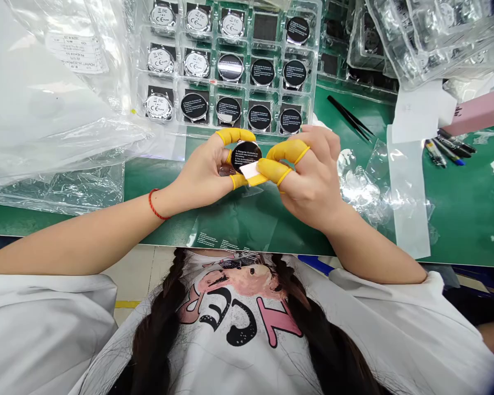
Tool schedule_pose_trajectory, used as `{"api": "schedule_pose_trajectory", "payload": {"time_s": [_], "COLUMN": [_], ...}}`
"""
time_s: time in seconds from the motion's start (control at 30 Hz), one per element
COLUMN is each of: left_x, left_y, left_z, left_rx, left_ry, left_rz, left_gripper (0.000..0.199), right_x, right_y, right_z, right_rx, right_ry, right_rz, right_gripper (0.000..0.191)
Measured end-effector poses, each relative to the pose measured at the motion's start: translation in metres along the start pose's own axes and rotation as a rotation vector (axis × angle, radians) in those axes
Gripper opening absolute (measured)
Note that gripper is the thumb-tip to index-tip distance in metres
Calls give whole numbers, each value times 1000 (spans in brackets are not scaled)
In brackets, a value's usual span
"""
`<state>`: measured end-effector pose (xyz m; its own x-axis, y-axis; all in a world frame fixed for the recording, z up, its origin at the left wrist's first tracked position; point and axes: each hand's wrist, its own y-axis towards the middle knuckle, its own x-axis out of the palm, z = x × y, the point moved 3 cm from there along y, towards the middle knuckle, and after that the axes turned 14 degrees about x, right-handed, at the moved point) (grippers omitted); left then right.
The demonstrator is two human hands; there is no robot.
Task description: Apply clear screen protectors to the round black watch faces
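Green mat [469, 219] below, left hand [200, 173] grips a round black watch [247, 153] (printed face), right hand [313, 175] pinches its white tab [249, 171].

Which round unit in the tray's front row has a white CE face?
The leftmost one. The other four in that row, such as the one beside it, show black instruction labels instead.

**Parts and clutter, top of view**

Clear plastic tray [318, 49] on the green bench [469, 219], round watch units [262, 72] in its compartments, some black-labelled, some silver with CE marks. Right of the tray: black tweezers [349, 117], pens [448, 148], a pink box [481, 109], stacked clear trays [432, 38]. Left of the tray: a large plastic bag [53, 93] with a white label [76, 52].
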<state>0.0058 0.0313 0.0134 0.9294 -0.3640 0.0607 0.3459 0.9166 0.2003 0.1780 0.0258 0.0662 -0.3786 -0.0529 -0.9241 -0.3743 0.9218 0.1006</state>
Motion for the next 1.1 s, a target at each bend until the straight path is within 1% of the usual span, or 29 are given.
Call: {"api": "schedule_pose_trajectory", "payload": {"time_s": [0.3, 0.43, 0.53, 0.67, 0.73, 0.8, 0.9, 0.93, 1.0, 1.03, 1.07, 1.1], "left_x": [-2, -4, -5, -7, -8, -7, -5, -4, -2, -2, -1, 0], "left_y": [0, 0, 0, 1, 2, 3, 4, 4, 4, 4, 3, 3], "left_z": [-1, -3, -4, -3, -2, -1, -1, -1, 0, 0, 1, 2], "left_rx": [11, 21, 21, 45, 52, 47, 30, 26, 14, 7, -2, -10], "left_ry": [60, 86, 89, 84, 83, 78, 51, 41, 27, 24, 22, 21], "left_rz": [33, 50, 41, 26, 27, 32, 35, 35, 24, 16, 4, -9], "left_gripper": [60, 59, 58, 63, 66, 65, 62, 61, 60, 60, 59, 58], "right_x": [5, 6, 7, 13, 14, 11, -8, -17, -34, -39, -42, -41], "right_y": [-2, -4, -6, -8, -9, -9, -10, -11, -13, -14, -14, -14], "right_z": [1, -1, -2, -1, -1, -1, 4, 9, 28, 40, 52, 65], "right_rx": [-18, -8, 6, 6, 6, -13, -26, 2, 115, 190, 267, 336], "right_ry": [-86, -109, -121, -116, -102, -66, 28, 67, 131, 143, 137, 111], "right_rz": [9, -10, -15, 4, 23, 47, 141, 194, 275, 269, 211, 112], "right_gripper": [39, 37, 37, 41, 39, 33, 24, 22, 22, 25, 27, 28]}}
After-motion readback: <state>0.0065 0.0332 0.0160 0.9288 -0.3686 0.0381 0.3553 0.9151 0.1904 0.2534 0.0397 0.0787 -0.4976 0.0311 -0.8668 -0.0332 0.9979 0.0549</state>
